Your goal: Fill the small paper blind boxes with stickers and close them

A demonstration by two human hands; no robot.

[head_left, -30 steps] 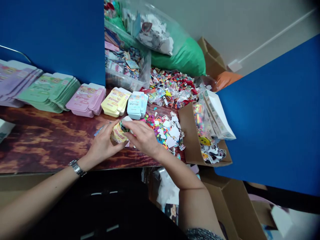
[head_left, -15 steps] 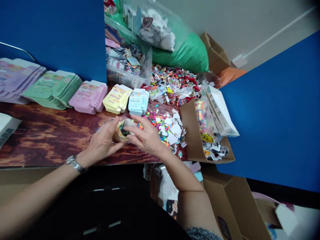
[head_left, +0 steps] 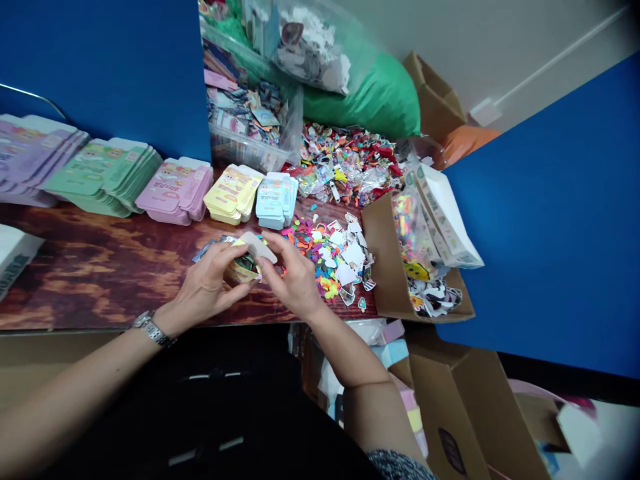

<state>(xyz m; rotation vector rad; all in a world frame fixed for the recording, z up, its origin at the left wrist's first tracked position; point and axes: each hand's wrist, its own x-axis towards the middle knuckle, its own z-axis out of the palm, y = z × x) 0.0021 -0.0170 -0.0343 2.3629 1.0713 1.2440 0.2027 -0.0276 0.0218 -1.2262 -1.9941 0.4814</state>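
Note:
My left hand [head_left: 207, 283] wraps its fingers and thumb round a small yellow box [head_left: 240, 273], which stands open at the top with something dark green inside. The pale top flap [head_left: 256, 245] of that box is pinched between the thumb and fingers of my right hand [head_left: 294, 277]. Both hands are just above the brown wooden table. Behind them are stacks of flat yellow boxes [head_left: 233, 193] and blue boxes [head_left: 276, 199]. Right of my right hand lies a loose pile of colourful pieces and white-backed stickers [head_left: 345, 257].
Pink [head_left: 175, 190], green [head_left: 100, 175] and purple box stacks [head_left: 35, 157] line the table's back left. A clear bin [head_left: 255, 150] stands behind, beside a heap of small trinkets [head_left: 350, 160]. An open cardboard box [head_left: 383, 260] sits at the right edge.
My right fingers have come out of the box opening and now grip its flap, which is tilted over the opening. The view has shifted slightly.

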